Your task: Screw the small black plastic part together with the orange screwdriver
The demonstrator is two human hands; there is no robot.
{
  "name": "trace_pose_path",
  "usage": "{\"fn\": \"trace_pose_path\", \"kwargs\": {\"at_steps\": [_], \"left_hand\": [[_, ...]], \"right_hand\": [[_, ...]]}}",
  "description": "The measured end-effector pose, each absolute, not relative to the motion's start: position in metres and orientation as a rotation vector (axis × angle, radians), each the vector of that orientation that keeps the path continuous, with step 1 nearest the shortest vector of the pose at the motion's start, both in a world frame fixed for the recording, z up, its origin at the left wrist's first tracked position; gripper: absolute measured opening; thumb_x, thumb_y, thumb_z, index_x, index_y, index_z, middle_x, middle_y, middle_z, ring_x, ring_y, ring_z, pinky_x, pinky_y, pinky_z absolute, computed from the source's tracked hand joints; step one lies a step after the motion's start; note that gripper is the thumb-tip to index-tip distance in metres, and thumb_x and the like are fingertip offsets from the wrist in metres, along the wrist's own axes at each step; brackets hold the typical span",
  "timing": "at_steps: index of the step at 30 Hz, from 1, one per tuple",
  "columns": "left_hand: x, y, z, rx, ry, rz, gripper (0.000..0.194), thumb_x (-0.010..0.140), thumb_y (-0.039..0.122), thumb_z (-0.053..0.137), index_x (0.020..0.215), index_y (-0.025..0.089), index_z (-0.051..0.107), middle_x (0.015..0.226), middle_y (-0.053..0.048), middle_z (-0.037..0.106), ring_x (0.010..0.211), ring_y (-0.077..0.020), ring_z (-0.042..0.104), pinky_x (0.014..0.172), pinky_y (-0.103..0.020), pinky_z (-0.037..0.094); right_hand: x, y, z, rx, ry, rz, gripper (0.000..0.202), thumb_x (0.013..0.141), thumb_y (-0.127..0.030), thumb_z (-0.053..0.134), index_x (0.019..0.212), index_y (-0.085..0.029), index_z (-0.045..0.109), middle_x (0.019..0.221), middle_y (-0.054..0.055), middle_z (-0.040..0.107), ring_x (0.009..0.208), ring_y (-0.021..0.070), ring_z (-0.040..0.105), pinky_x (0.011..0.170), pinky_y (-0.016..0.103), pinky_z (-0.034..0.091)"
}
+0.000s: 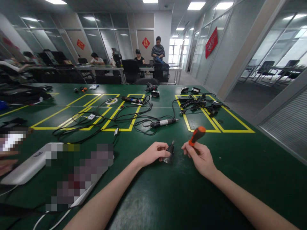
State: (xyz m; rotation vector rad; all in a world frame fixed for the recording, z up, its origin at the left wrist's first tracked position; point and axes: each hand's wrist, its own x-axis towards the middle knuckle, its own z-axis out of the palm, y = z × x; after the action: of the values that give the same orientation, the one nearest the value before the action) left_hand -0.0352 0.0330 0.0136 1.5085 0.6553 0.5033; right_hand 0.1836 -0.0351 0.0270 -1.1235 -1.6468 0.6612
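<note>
My left hand (159,151) is closed around a small dark part (170,149) with a metal tip pointing up and a greyish flat base near the table top. What kind of part it is I cannot make out. To its right, my right hand (200,158) grips a screwdriver (198,135) with an orange and black handle. The handle leans up and to the right above the fingers, and the shaft is hidden. A short gap of green table (178,182) separates the two hands.
Beyond my hands lies a grey and black electric screwdriver (164,122) with its cable. Another corded tool (131,99), tangled cables (199,103) and a drill (151,87) lie farther back among yellow tape outlines. White devices (33,164) are at left; several people sit or stand beyond.
</note>
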Motion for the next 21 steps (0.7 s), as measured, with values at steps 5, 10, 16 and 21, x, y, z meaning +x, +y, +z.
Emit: {"fn": "trace_pose_path", "kwargs": {"at_steps": [5,10,16,21], "left_hand": [[-0.037,0.033,0.013,1.562,0.614,0.507,0.027,0.077,0.037,0.063,0.067,0.014,0.055,0.06,0.003,0.045,0.055,-0.0093,0.038,0.053,-0.021,0.029],[-0.034,0.029,0.017,1.552,0.615,0.503,0.028,0.074,0.037,0.068,0.065,0.014,0.056,0.061,0.003,0.046,0.058,-0.01,0.041,0.057,-0.022,0.035],[-0.033,0.028,0.02,1.563,0.619,0.512,0.024,0.07,0.032,0.07,0.063,0.013,0.056,0.06,0.003,0.046,0.058,-0.0096,0.041,0.057,-0.021,0.037],[-0.033,0.029,0.017,1.588,0.615,0.486,0.036,0.075,0.042,0.071,0.063,0.013,0.053,0.059,0.004,0.046,0.056,-0.0086,0.041,0.055,-0.02,0.034]], "right_hand": [[0.178,-0.036,0.024,-1.099,-2.022,0.541,0.021,0.096,-0.027,0.056,0.085,-0.019,0.072,0.074,0.004,0.066,0.065,0.0179,0.058,0.06,0.029,0.042],[0.172,-0.036,0.019,-1.122,-2.066,0.605,0.022,0.098,-0.027,0.054,0.087,-0.019,0.071,0.075,0.004,0.065,0.066,0.0177,0.057,0.059,0.029,0.039],[0.172,-0.036,0.019,-1.157,-2.046,0.621,0.022,0.097,-0.028,0.055,0.085,-0.018,0.071,0.073,0.003,0.063,0.064,0.017,0.055,0.058,0.029,0.037],[0.173,-0.036,0.02,-1.135,-2.06,0.667,0.021,0.096,-0.027,0.057,0.086,-0.017,0.072,0.074,0.003,0.063,0.063,0.0154,0.054,0.058,0.027,0.037]]}}
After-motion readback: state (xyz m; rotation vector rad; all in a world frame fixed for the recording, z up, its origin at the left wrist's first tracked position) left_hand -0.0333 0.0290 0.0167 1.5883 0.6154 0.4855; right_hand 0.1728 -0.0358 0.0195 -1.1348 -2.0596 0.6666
